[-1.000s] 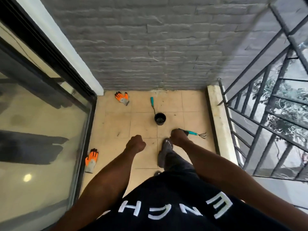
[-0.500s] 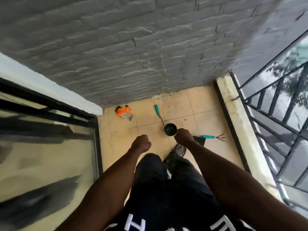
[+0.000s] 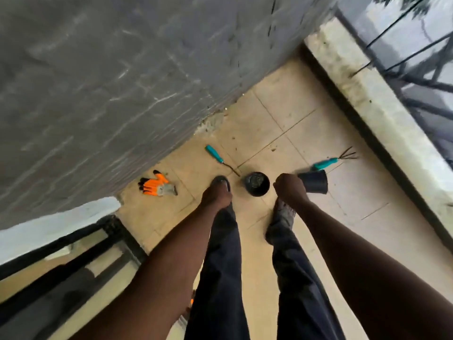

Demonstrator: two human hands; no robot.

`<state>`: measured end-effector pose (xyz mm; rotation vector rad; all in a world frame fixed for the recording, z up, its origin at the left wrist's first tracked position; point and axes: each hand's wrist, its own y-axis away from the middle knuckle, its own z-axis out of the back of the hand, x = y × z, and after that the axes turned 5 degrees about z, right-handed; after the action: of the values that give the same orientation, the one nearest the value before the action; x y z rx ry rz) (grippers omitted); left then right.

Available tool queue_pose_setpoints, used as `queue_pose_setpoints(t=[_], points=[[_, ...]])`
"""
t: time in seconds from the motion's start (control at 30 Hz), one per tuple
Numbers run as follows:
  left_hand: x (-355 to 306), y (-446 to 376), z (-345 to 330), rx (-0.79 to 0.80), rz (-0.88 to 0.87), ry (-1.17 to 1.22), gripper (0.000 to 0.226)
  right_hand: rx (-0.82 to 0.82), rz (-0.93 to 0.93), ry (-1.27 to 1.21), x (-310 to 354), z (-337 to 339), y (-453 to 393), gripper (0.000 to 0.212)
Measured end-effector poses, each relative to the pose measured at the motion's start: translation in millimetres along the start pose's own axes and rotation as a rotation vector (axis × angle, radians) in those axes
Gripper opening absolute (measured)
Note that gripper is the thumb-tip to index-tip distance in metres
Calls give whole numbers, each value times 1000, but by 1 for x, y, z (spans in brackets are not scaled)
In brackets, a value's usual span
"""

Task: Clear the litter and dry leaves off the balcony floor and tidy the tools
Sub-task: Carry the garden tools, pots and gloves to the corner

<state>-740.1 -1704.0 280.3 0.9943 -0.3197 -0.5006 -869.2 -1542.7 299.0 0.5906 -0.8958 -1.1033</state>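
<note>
- Balcony, seen from above and tilted: grey brick wall (image 3: 110,82) filling upper left, beige tiled floor (image 3: 282,114) running diagonally, pale concrete kerb (image 3: 372,99) along the right edge with dark metal railing (image 3: 416,77) beyond.
- Sliding glass door (image 3: 61,278) with black frame at lower left, white strip of frame above it.
- Two legs in dark trousers (image 3: 220,266) down the middle, feet planted on the tiles near the tools.
- Both bare forearms reaching forward from the bottom edge.
- Right hand (image 3: 290,188) curled into a fist around something dark; blurred black trowel-like blade (image 3: 315,181) sticking out to its right, above the floor. Exact grip hidden from this angle.
- Left hand (image 3: 217,193) fisted, fingers curled in, nothing visible in it; hanging over the left foot.
- Small black pot (image 3: 257,184) upright on the floor between the two hands, dark speckled contents inside.
- Orange and grey work glove (image 3: 158,185) lying flat on the tiles near the foot of the wall, left of the left foot, well apart from the pot.
- Teal-handled hand rake (image 3: 335,160) on the floor beyond the right hand, prongs pointing toward the kerb.
- Second teal-handled tool (image 3: 215,154) on the floor near the wall, thin metal shaft angled toward the pot, tip ending just beside its rim.
- A few small dark specks of litter (image 3: 273,150) on the tiles between wall and rake.
- Crumbled mortar patch (image 3: 210,123) at the wall base.
</note>
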Motion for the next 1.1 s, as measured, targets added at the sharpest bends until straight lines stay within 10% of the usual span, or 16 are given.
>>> queue_pose_setpoints(t=[0.3, 0.57, 0.87, 1.1], points=[[15, -307, -94, -213, -259, -551, 52, -146, 41, -100, -31, -126, -249, 29], [16, -390, -139, -400, -390, -854, 29, -166, -5, -156, -80, -168, -316, 30], [-104, -361, -118, -206, -252, 210, 18, -530, -423, -511, -168, -90, -310, 34], [-233, -367, -150, 27, -408, 287, 17, -661, -1044, -772, -291, -53, -379, 67]])
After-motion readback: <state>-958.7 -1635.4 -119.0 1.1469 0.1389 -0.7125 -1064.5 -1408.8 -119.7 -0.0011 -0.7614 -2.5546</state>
